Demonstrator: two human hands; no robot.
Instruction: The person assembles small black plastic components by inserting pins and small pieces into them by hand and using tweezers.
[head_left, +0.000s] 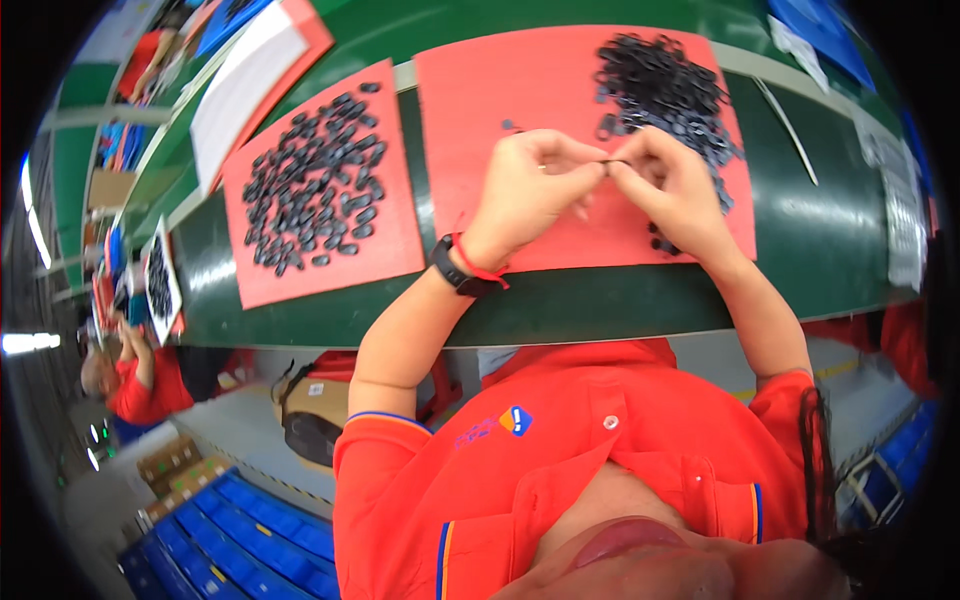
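Both hands meet over the large pink mat (470, 100), fingertip to fingertip. Thumb and finger of my left hand (532, 190) pinch one side of a small black part (611, 163). My right hand (672, 188) pinches the other side; the fingers cover most of it, so its shape is unclear. Beyond my right hand lies a heap of loose black pieces (660, 85), some with ring-like ends, trailing down the mat's right side. A lone small dark piece (508, 125) rests just beyond my left hand.
To the left, a smaller pink mat (402, 225) carries many oval black pieces (320, 180), spread out. White and red sheets (245, 90) lie farther left. A thin pale strip (787, 130) rests on the green table (800, 240) at right. Another person (150, 385) works at far left.
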